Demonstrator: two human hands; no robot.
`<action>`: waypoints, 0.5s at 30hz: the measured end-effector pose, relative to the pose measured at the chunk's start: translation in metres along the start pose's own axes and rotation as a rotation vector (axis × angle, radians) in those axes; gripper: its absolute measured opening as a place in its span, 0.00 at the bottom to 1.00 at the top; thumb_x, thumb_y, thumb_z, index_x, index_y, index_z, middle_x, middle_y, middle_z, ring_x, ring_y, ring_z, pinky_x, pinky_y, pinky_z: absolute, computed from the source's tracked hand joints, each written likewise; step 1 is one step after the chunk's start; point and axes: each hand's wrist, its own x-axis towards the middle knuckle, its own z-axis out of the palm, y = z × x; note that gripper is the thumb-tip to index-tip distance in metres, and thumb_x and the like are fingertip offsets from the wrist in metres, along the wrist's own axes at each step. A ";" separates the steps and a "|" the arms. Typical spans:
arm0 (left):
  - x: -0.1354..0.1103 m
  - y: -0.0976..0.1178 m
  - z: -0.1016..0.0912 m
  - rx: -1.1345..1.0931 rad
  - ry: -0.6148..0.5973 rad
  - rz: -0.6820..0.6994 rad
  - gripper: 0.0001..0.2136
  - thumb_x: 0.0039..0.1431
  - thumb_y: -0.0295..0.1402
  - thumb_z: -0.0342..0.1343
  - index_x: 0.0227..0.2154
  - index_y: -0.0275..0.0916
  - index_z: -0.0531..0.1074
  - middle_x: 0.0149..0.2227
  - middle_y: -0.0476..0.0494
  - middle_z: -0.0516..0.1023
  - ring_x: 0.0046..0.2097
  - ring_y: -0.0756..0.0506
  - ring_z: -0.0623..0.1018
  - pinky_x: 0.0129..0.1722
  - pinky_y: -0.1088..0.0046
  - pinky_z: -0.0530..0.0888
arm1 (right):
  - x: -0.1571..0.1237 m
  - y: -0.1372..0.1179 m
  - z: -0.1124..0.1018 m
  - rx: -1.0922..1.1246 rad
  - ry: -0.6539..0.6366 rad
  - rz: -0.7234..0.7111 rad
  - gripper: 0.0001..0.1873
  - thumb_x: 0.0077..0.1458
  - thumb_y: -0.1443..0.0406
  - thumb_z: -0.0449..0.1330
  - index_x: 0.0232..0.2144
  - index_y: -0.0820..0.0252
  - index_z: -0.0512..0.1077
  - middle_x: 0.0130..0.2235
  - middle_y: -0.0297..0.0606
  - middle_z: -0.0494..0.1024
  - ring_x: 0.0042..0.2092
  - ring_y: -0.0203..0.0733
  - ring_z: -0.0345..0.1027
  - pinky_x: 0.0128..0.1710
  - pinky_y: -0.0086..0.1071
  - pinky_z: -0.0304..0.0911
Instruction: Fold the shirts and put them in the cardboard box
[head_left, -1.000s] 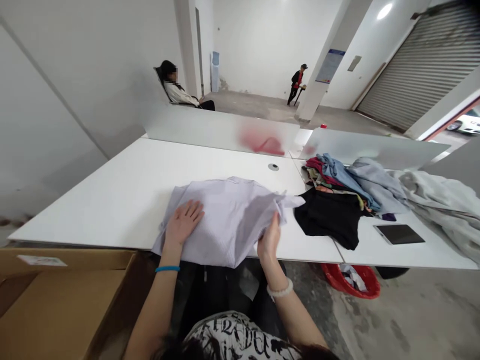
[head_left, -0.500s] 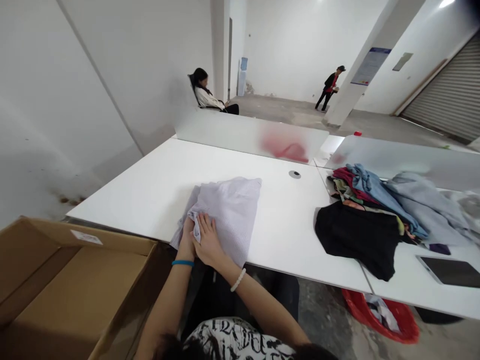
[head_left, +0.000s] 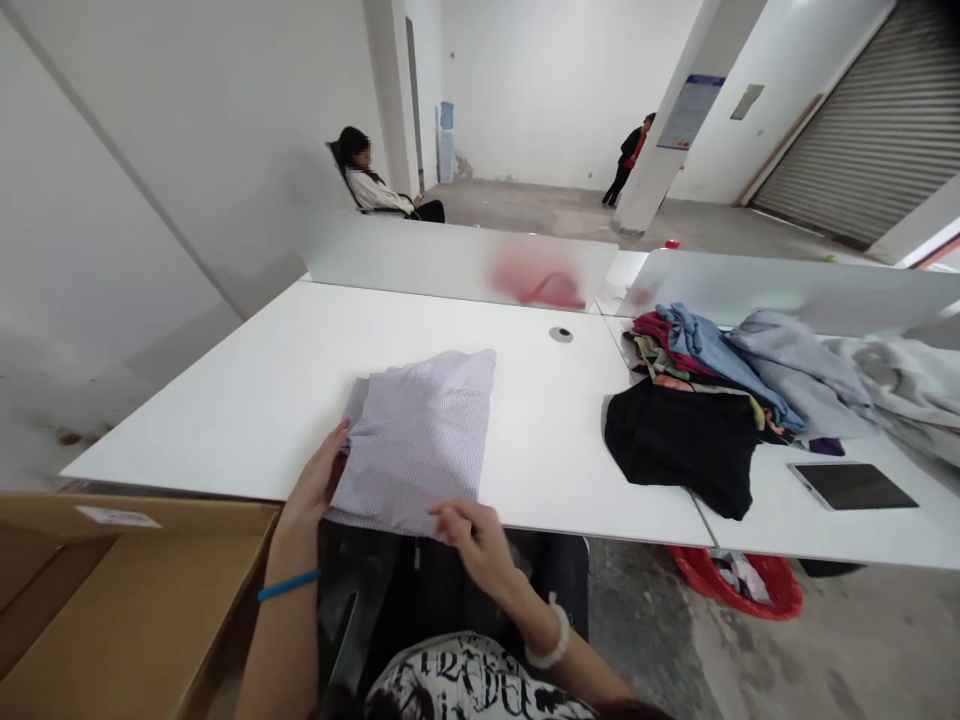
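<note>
A pale lilac striped garment lies folded narrow on the white table, its near end hanging over the table's front edge. My left hand grips the garment's near left corner, thumb on top of the cloth. My right hand pinches the near right edge, fingers curled on the hem.
An open cardboard box stands at my lower left. A heap of clothes with a black garment in front and a dark tablet lie to the right. A red basket sits under the table. Two people are far behind the dividers.
The garment went from spread wide to folded narrow. My hands met at its near left corner, then parted, and now each holds one near corner.
</note>
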 end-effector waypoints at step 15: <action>0.012 -0.004 -0.011 -0.106 0.078 -0.031 0.31 0.42 0.41 0.63 0.52 0.39 0.68 0.48 0.40 0.76 0.47 0.43 0.77 0.45 0.69 0.74 | -0.045 0.057 0.000 0.751 0.201 0.673 0.31 0.46 0.42 0.59 0.33 0.65 0.76 0.38 0.47 0.78 0.39 0.43 0.72 0.34 0.30 0.62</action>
